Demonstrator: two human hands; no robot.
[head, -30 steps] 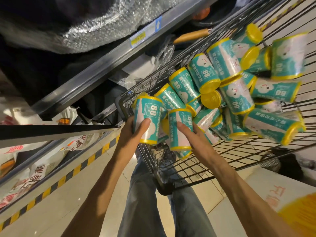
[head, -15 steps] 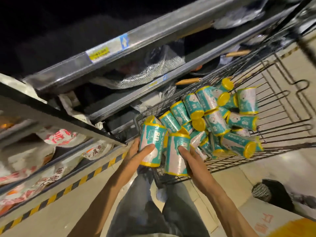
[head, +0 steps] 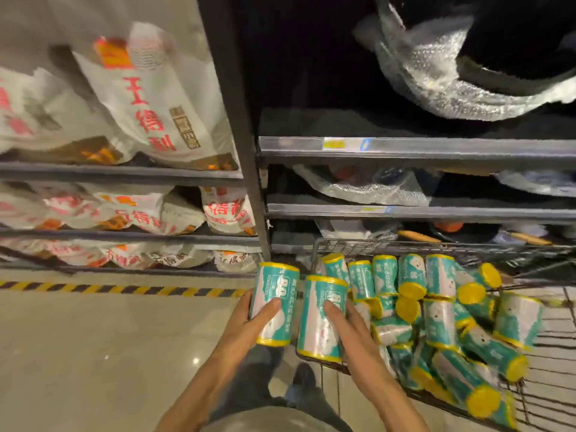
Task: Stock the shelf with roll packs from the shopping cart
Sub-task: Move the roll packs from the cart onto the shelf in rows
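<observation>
your left hand [head: 246, 322] grips one roll pack [head: 275, 304], your right hand [head: 349, 325] another [head: 322, 319], low centre beside the cart [head: 467, 246]. next, lift both to the dark shelf [head: 414, 145] above.

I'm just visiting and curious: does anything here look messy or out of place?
Mostly the cart: its roll packs lie heaped at all angles, not stacked. The white bags on the left shelves slump unevenly. The left hand and right hand each hold a pack upright. No visible spill or damage.
</observation>
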